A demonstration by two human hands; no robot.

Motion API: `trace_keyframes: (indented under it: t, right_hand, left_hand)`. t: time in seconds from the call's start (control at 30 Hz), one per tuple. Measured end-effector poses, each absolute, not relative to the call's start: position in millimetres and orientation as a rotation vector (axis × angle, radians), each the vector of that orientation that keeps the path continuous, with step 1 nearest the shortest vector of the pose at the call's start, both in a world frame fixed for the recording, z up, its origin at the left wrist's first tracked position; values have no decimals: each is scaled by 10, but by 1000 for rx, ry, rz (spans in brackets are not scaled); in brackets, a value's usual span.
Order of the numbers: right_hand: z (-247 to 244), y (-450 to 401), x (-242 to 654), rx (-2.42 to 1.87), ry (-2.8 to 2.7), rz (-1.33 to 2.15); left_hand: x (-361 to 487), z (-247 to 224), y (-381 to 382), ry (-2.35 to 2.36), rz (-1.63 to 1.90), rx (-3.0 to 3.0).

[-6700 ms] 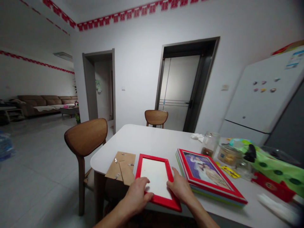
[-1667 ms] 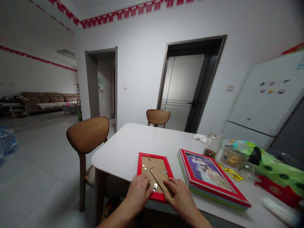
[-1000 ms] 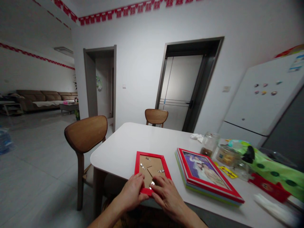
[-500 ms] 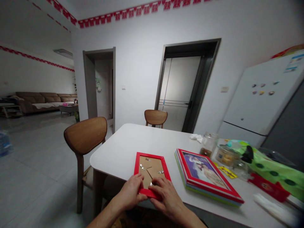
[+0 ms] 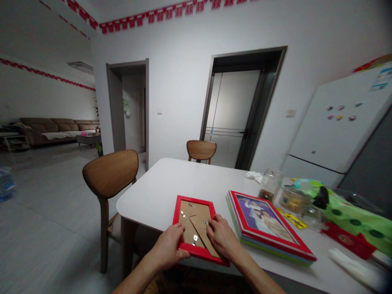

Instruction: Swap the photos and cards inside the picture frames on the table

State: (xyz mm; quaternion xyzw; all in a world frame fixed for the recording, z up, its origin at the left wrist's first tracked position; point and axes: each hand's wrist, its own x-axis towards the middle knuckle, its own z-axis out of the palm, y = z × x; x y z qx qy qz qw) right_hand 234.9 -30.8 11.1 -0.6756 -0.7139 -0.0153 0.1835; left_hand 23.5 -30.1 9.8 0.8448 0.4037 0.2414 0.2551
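Note:
A red picture frame (image 5: 177, 212) lies back side up at the near edge of the white table, its brown backing board (image 5: 199, 220) showing several metal clips and a stand flap. My left hand (image 5: 170, 247) grips the frame's lower left corner, thumb on the near edge and fingers on the left side. On the right side, my right hand (image 5: 223, 239) rests with bent fingers at the clip there, partly hiding it. Right of this frame is a stack of larger frames (image 5: 272, 228), the top one red with a photo of people on purple.
The white table (image 5: 183, 177) carries glass jars (image 5: 271, 185), a crumpled tissue (image 5: 253, 176), a green spotted bag (image 5: 352, 216) and a red box (image 5: 349, 241) on the right. Wooden chairs stand at the left (image 5: 112, 173) and far side (image 5: 201, 150).
My right hand has moved from the lower clip up and right to the right side clip, uncovering the lower clip and the near right corner. My left hand keeps its hold.

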Motion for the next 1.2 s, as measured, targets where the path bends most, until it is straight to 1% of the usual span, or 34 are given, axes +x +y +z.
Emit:
trace_keyframes:
  t: [0.37, 0.53, 0.73, 0.9, 1.2]
  right_hand:
    - [123, -397, 2322, -1938, -1964, -55]
    - [192, -351, 2226, -1923, -1989, -209]
    - [203, -73, 1802, -1726, -2205, -7]
    - [127, 63, 1686, -1726, -2183, 25]
    - [115, 8, 1690, -1660, -2203, 78]
  left_hand:
    - [197, 121, -327, 1082, 597, 2307]
    - [205, 112, -341, 1074, 600, 2315]
    - [215, 101, -343, 1053, 656, 2325]
    - [201, 130, -360, 1023, 664, 2329]
    - [205, 139, -366, 1002, 680, 2317]
